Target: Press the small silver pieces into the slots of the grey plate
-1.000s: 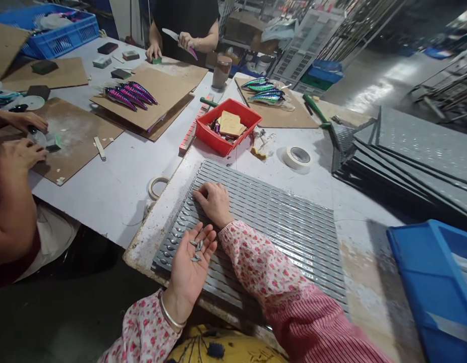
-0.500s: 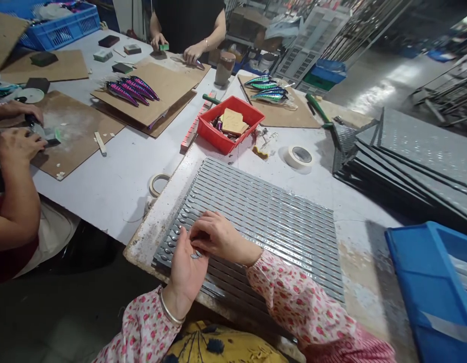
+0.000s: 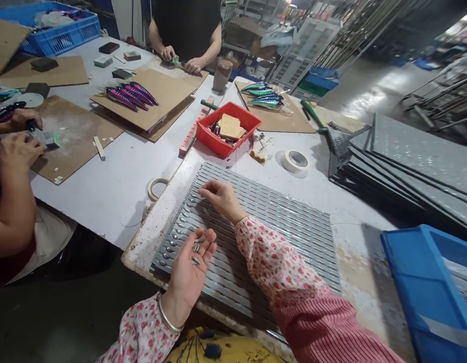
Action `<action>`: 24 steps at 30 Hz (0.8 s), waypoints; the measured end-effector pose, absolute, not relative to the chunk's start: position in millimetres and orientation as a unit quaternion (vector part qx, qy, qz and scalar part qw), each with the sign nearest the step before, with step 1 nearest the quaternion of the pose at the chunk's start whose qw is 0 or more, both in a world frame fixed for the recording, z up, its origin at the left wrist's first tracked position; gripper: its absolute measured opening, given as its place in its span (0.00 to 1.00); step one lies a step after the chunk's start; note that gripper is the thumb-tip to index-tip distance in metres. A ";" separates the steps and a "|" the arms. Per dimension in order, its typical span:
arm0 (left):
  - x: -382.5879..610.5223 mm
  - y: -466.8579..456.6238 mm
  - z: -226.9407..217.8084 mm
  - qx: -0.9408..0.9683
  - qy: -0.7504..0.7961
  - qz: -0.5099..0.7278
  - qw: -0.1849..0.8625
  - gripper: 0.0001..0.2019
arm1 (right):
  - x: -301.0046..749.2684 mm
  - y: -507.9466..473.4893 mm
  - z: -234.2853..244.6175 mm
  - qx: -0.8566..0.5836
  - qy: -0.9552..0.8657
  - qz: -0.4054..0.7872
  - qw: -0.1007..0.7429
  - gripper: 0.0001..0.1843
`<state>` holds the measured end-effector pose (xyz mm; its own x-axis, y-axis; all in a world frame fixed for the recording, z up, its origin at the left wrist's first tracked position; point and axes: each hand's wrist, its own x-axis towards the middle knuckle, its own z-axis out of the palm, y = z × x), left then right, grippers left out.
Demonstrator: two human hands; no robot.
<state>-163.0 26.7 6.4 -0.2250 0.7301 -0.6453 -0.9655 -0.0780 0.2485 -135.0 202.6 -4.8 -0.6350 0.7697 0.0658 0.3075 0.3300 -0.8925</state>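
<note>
My left hand (image 3: 188,277) is palm up and cupped, holding several small silver metal pieces (image 3: 196,260) over the near left part of a grey ridged board (image 3: 290,229). Above the board's upper left, my right hand (image 3: 224,200) has its thumb and fingertips pinched together; whatever may be between them is too small to make out. Similar shiny teardrop-shaped pieces (image 3: 171,243) lie in a row along the board's left edge, in its grooves.
Behind the board stand a red bin (image 3: 214,143) and a roll of tape (image 3: 295,161). Stacked grey boards (image 3: 415,166) and a blue crate (image 3: 411,282) are at right. One co-worker's hands (image 3: 21,151) work at left, another's (image 3: 195,64) at the back. Fishing lures (image 3: 133,96) lie on cardboard.
My right hand has left the left palm and moved up and away over the board's upper left. My left fingers have curled up around the silver pieces.
</note>
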 end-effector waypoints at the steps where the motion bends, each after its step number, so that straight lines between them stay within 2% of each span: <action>1: -163.1 26.6 6.0 -0.180 0.326 0.711 0.597 0.09 | -138.0 204.0 -6.3 -0.347 -0.784 0.448 0.252 0.08; 7: -162.3 25.5 2.6 -0.175 0.326 0.710 0.599 0.09 | -144.9 204.6 -8.5 -0.342 -0.806 0.412 0.252 0.06; 13: -162.3 24.3 0.2 -0.169 0.328 0.708 0.602 0.08 | -137.5 215.3 -8.0 -0.330 -0.859 0.297 0.254 0.05; 20: -163.2 24.5 1.7 -0.174 0.339 0.707 0.595 0.08 | -127.5 228.2 -10.3 -0.260 -0.920 0.245 0.160 0.04; 24: -163.3 25.8 2.3 -0.174 0.344 0.707 0.593 0.08 | -128.7 224.7 -16.2 -0.241 -0.938 0.189 0.162 0.03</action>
